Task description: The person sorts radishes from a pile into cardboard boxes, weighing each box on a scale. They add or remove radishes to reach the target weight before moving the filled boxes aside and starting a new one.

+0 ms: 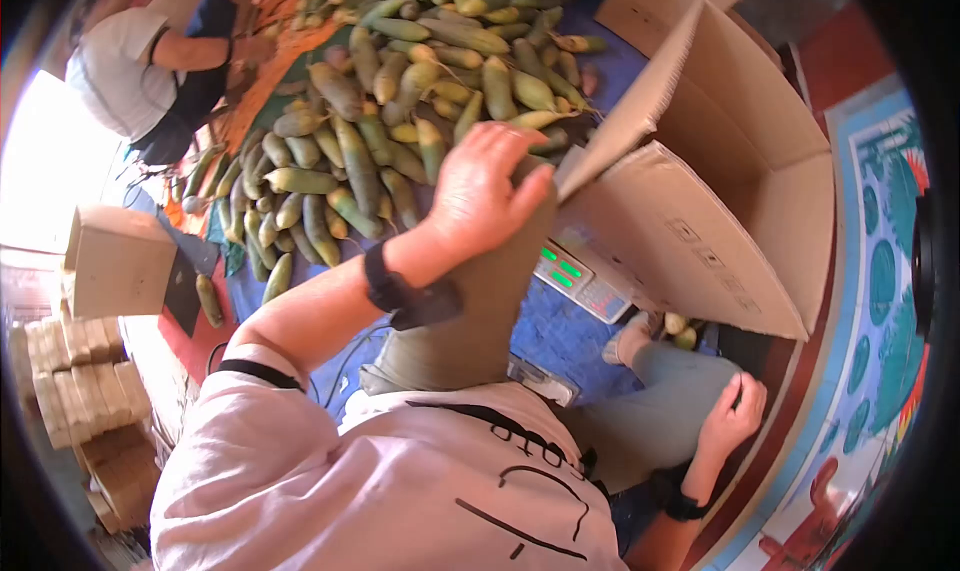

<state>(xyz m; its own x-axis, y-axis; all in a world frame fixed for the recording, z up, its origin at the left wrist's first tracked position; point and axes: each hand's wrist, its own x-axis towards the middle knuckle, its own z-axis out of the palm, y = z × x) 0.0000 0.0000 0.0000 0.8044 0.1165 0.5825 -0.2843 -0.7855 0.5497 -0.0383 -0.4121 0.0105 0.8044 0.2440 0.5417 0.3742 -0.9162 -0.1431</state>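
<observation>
My left hand [482, 189] rests over my bent left knee, thumb apart from the fingers, holding nothing. Beyond it lies a heap of green radishes [352, 161], some with thin root tails. Down at the right, my right hand [732, 417] lies against my other leg with its fingers loosely curled; nothing shows in them. Between my legs and a large open cardboard box [690, 231] is a digital scale [580, 283] with lit green figures. Whether the box stands on the scale's platform is hidden.
Another person [135, 71] crouches at the far left by the heap. A smaller carton [120, 263] stands at the left, above stacked bundles of folded cardboard [85, 391]. A few radishes [685, 331] lie beside my foot. A patterned panel [875, 231] borders the right.
</observation>
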